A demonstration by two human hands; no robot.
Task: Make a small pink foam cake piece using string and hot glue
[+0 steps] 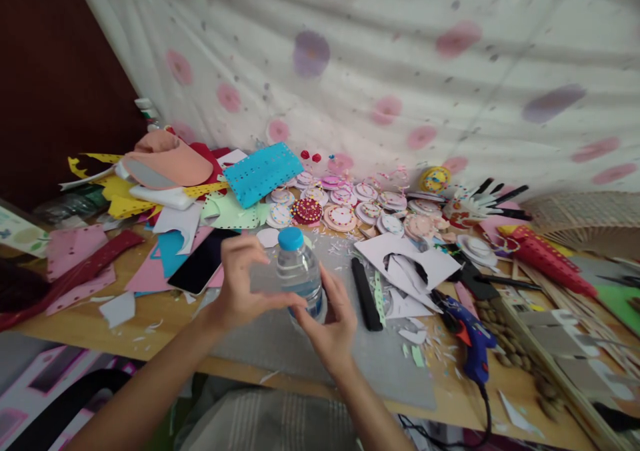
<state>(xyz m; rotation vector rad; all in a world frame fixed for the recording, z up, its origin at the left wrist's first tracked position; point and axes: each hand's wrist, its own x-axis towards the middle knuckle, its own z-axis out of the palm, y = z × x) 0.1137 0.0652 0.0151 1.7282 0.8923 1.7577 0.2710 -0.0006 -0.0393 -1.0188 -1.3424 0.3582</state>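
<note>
"So, where's the bottle [301, 274]?"

"Over the grey mat [270, 361], near the mat's middle, upright or nearly so, with its blue cap [291, 238] on. I can't tell whether its base touches the mat, since the hands cover part of it."

"And the right hand [333, 328]?"

"Closed around the lower part of the bottle, over the mat's middle, thumb across the front and fingers along the side."

"What about the left hand [244, 284]?"

"Open, over the left part of the mat. Its fingers curve well apart from the thumb, making a wide C. That thumb reaches across the front of the bottle towards the other thumb; whether it presses on the plastic, I can't tell."

"Anything else on the mat?"

"A black stick [366, 294] on its right side, just beside a pale green strip [379, 298], plus little paper scraps. White cut paper [380, 247] overlaps the mat's back right corner."

"And around it?"

"Left of the mat, a phone [196, 268] with a dark screen. Right of it, a blue glue gun [476, 351] with its cord hanging down. Behind it, a crowd of beaded discs [343, 218] and, at the back left, a bright blue sheet [264, 172] dotted with holes."
</note>
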